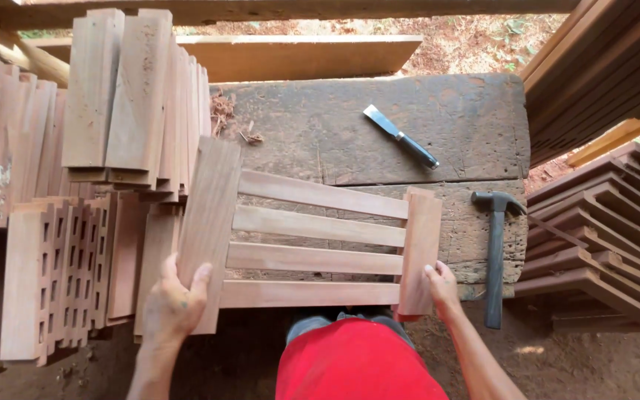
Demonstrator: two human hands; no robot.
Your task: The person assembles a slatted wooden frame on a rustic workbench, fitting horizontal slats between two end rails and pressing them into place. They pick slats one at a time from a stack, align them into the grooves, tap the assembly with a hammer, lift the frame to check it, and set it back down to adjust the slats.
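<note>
Head view, left hand and right hand gripping slatted wooden frame, hammer beside

weathered dark workbench, red dirt ground in daylight, stacked planks at right, timber beam behind

Worn wood bench: slat frame, chisel, hammer, shavings.

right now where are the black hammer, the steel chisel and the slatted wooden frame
black hammer [495,259], head view, on the middle of its handle
steel chisel [398,135], head view, where blade meets dark handle
slatted wooden frame [318,226], head view, on its second slat from the top
</note>
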